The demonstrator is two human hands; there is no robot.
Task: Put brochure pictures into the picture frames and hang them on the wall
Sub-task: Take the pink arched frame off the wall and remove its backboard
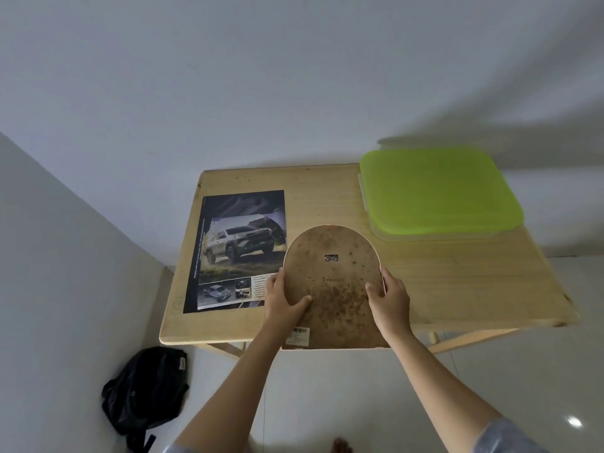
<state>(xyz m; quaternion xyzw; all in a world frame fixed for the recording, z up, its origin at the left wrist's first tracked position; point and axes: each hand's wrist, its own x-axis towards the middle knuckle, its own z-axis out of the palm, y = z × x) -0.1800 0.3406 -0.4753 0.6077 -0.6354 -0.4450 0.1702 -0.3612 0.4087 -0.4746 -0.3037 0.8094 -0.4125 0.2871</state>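
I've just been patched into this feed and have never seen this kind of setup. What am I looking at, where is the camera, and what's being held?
There is no machine here. A person is working with bare hands, and the single picture comes from a camera worn on their head, looking forward and down.

The left hand and right hand grip the two sides of an arch-topped picture frame. Its stained brown back faces the camera, with a hanging notch and a barcode sticker.

On the wooden table a car brochure page lies flat at the left, and a box with a green lid sits at the far right. A black backpack lies on the floor by the wall.
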